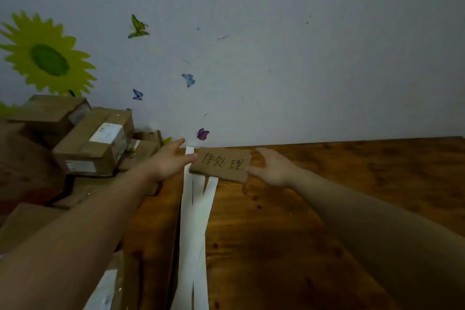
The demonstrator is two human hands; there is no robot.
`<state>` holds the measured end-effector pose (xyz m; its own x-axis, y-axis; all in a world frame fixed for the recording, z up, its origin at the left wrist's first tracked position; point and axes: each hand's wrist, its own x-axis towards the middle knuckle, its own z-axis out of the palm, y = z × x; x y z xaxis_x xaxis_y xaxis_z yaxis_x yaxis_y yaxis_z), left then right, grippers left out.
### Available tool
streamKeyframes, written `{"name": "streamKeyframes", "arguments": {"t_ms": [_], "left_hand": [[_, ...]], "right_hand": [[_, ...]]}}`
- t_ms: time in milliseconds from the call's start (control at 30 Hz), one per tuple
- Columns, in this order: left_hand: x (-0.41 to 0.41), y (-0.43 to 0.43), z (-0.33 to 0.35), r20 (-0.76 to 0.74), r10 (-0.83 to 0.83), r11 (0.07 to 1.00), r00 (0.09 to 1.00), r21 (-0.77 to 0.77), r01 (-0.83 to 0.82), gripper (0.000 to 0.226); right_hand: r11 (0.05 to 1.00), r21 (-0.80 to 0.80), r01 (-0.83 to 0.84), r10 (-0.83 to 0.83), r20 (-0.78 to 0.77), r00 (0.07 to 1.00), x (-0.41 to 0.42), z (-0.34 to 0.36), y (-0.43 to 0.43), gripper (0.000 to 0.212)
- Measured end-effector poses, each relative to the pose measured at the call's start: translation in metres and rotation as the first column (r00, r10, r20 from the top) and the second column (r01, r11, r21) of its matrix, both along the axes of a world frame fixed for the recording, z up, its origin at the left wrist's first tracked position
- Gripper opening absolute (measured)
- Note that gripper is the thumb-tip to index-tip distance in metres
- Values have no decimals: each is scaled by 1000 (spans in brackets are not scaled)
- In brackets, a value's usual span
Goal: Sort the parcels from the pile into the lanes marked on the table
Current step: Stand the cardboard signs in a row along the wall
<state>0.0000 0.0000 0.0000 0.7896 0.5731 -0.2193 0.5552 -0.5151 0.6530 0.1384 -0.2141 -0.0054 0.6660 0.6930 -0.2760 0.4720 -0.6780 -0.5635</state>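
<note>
Squaring up the cardboard sign (221, 164), I judge: left hand (168, 161) spread wide, thumb tip on its left edge; right hand (274, 166) at its right edge, pinching or just touching I cannot tell. Parcels (95, 139) sit piled left of the sign, unsorted — next move needs a reach over there.

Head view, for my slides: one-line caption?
Left hand and right hand touch a handwritten cardboard sign beside white strips; parcels piled left.
</note>
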Motion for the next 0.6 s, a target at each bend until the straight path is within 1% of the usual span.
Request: {"name": "streamKeyframes", "arguments": {"t_ms": [67, 100, 200, 267, 333, 433, 467, 500, 533, 600], "left_hand": [[21, 19, -18, -2, -1, 999, 1000, -51, 1, 67], [30, 27, -30, -41, 7, 997, 999, -73, -10, 67], [59, 47, -68, -133, 26, 993, 991, -107, -40, 77], [77, 59, -95, -176, 46, 991, 983, -114, -67, 76], [97, 67, -116, -162, 79, 984, 984, -143, -103, 69], [119, 73, -141, -163, 99, 968, 982, -214, -133, 57], [124, 76, -148, -172, 93, 967, 981, -221, -130, 54], [128, 79, -155, -182, 90, 965, 979, -229, -131, 53], [132, 82, -160, -195, 90, 962, 977, -236, -136, 53], [139, 86, -167, -213, 115, 954, 970, -248, -168, 51]], "right_hand": [[998, -13, 55, -56, -62, 997, 17, -20, 27, 74], [996, -27, 87, -89, -102, 991, 26, -33, 38, 75], [989, -73, 127, -140, -216, 966, 52, -70, 68, 68], [985, -95, 145, -165, -267, 949, 68, -93, 87, 69], [985, -98, 144, -166, -286, 944, 92, -129, 109, 82], [982, -99, 160, -184, -312, 932, 146, -245, 133, 116], [977, -94, 189, -209, -315, 926, 149, -255, 136, 125], [972, -83, 219, -234, -327, 916, 146, -249, 138, 128], [962, -80, 261, -272, -342, 900, 140, -232, 138, 123], [925, -103, 366, -378, -350, 857, 129, -199, 142, 99]]}}
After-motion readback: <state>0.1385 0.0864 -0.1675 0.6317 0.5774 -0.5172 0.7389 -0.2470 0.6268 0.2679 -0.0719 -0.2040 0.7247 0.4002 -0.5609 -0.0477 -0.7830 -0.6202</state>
